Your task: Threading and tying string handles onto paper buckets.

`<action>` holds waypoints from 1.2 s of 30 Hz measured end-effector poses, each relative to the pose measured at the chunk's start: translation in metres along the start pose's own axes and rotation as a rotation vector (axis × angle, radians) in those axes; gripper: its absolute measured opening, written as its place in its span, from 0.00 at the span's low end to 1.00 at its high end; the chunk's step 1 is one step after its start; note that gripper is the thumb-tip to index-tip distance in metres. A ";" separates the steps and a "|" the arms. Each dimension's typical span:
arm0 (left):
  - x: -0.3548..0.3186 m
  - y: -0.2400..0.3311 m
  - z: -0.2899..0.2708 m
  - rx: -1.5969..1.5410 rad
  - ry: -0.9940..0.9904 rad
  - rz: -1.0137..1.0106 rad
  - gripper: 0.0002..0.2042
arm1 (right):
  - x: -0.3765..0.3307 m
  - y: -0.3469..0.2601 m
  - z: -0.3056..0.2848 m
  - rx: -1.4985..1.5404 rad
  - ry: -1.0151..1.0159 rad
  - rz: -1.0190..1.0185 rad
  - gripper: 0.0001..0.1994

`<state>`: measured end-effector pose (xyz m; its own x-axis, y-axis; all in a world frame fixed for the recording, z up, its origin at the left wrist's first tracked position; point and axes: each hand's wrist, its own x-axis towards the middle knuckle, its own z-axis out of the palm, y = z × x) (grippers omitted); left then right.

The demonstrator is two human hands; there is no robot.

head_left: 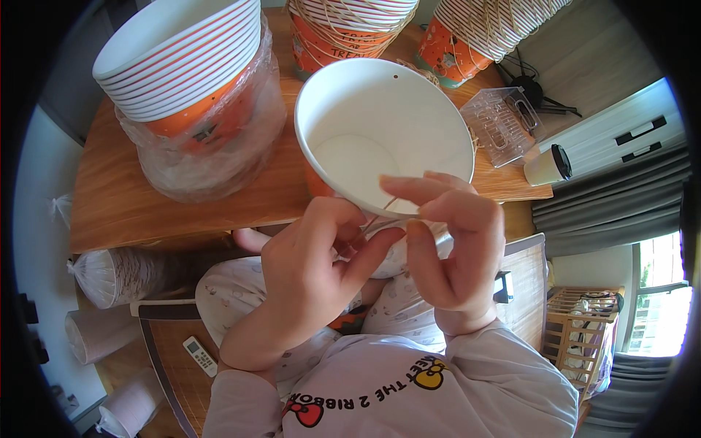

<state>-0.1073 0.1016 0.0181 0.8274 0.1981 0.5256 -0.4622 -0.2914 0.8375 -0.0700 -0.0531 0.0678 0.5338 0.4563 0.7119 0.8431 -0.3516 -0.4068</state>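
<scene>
A white paper bucket (383, 128) with an orange outside is held tilted over the near edge of the wooden tabletop (131, 197), its open mouth facing up toward the camera. The left hand (314, 274) and the right hand (453, 248) meet at its near rim, each grip pinched together on a thin string (380, 212) there. Farther back stand a plastic-wrapped stack of buckets (190, 80), two string-tied stacks (343, 29), a clear plastic box (504, 124) and a lidded cup (549, 166).

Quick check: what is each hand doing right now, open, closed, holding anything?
Left hand: closed, pinching a thin string at the paper bucket rim.
Right hand: closed, fingers pinching the bucket's near rim.
</scene>
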 end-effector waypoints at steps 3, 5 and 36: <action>0.000 0.002 -0.004 -0.131 -0.040 0.006 0.11 | -0.008 0.004 -0.002 0.066 0.064 0.037 0.14; 0.002 0.000 -0.012 -0.200 -0.149 -0.023 0.09 | -0.009 0.006 -0.002 0.212 0.104 -0.037 0.13; 0.010 -0.009 -0.008 -0.715 -0.381 -0.353 0.09 | -0.085 0.018 0.031 0.559 -0.264 0.554 0.16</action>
<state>-0.0976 0.1135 0.0167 0.9506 -0.1970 0.2397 -0.1428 0.4081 0.9017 -0.0977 -0.0727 -0.0179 0.8200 0.5379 0.1954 0.3246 -0.1559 -0.9329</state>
